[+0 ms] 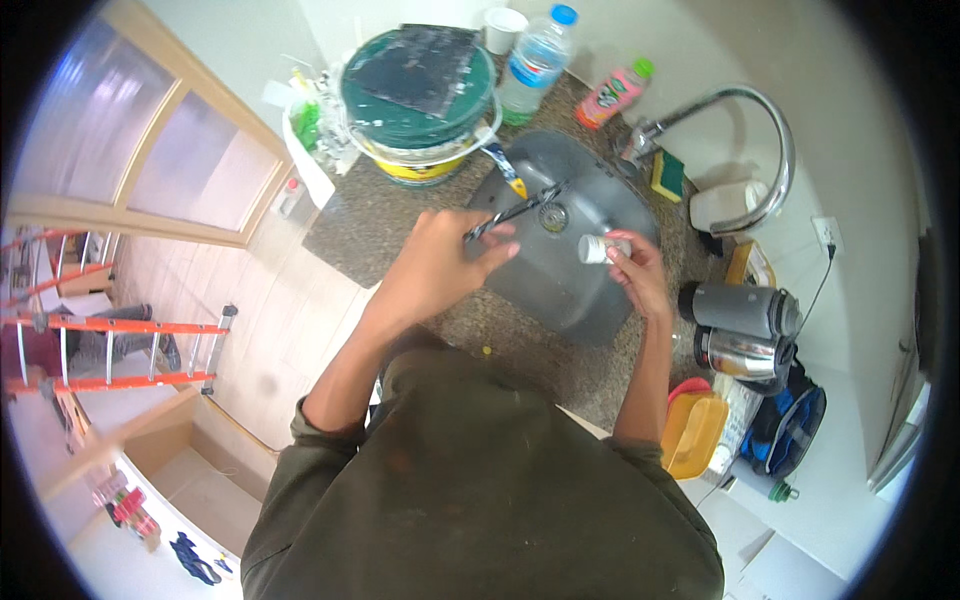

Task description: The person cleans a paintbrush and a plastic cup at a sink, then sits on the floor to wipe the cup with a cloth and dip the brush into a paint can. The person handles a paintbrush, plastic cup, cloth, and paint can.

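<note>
Left hand (440, 262) was closed around a thin dark tool (515, 210), looks like a brush or scraper, held over the sink (590, 300). The tool ran from the fingers toward 1 o'clock, its tip near the drain (553, 216). A yellow-and-blue handled piece (503, 168) lay on the sink's rim at 11 o'clock of the drain; could not tell if it belonged to the same tool.

Right hand (638, 272) was pinched on a small white tube-like container (598, 248), lying about level, cap end pointing to 9 o'clock. It hung over the basin, at 4 o'clock of the drain, just beside the tool but not touching it.

The sink was grey metal, set in a speckled brown tabletop (380, 215). The tap (760, 140) arched over at 2 o'clock. A green-yellow sponge (667, 175) sat at the tap base.

Behind the sink, at 11 o'clock: a bucket with a green lid (415, 95), a dark sheet on top. At 12 o'clock: a clear water bottle with a blue cap (535, 60), a white cup (503, 28) beside it. At 1 o'clock: a pink bottle with a green cap (612, 95), lying tilted.

At 4 o'clock of the right hand: a grey flask (745, 308) and a steel one (740, 352), a yellow box (692, 432), a blue-black bag (795, 425).

Orange ladder (110, 350) lay on the floor at 9 o'clock.
</note>
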`<action>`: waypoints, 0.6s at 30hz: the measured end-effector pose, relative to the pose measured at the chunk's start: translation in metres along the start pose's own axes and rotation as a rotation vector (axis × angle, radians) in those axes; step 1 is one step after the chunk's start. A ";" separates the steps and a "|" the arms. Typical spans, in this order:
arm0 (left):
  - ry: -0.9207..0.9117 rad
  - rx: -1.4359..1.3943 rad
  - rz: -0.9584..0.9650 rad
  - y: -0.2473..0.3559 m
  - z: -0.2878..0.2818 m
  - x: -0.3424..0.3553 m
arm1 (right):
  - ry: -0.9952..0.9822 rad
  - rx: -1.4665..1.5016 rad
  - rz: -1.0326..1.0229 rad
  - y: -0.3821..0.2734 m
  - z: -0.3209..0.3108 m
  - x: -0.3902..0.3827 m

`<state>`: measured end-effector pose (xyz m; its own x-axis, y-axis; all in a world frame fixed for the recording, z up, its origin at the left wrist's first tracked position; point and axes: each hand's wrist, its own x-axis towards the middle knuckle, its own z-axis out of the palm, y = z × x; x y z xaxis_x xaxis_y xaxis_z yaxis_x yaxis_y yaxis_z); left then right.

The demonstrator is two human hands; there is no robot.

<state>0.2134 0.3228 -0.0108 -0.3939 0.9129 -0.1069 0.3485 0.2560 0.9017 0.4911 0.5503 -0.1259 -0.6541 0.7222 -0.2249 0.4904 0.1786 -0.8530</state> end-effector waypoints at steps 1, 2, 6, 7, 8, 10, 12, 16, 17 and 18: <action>-0.017 -0.010 -0.070 -0.002 -0.014 -0.017 | -0.083 -0.242 0.003 0.042 0.012 0.015; 0.001 -0.020 -0.113 -0.009 -0.028 -0.036 | -0.124 -0.417 -0.050 0.056 0.019 0.027; 0.045 -0.037 -0.156 -0.045 -0.083 -0.092 | -0.041 -0.299 0.023 0.064 0.021 0.026; 0.089 -0.035 -0.186 -0.056 -0.093 -0.104 | 0.004 -0.443 0.013 0.025 0.017 0.013; 0.134 -0.034 -0.205 -0.075 -0.102 -0.116 | -0.059 -0.709 0.041 0.006 0.012 0.003; 0.210 0.007 -0.184 -0.098 -0.112 -0.136 | -0.088 -0.849 0.089 -0.026 0.010 0.007; 0.267 0.118 -0.202 -0.113 -0.122 -0.148 | -0.071 -0.594 0.144 -0.043 0.015 0.011; 0.449 0.210 -0.301 -0.129 -0.114 -0.203 | -0.037 -0.373 -0.059 -0.045 0.011 0.004; 0.519 0.216 -0.357 -0.128 -0.107 -0.224 | -0.050 -0.310 -0.042 -0.065 0.005 -0.001; 0.559 0.203 -0.464 -0.129 -0.098 -0.242 | -0.051 -0.249 -0.020 -0.079 -0.001 -0.007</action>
<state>0.1804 0.0372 -0.0598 -0.8925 0.4138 -0.1794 0.1705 0.6778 0.7152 0.4574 0.5318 -0.0567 -0.6899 0.6837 -0.2380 0.5997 0.3557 -0.7168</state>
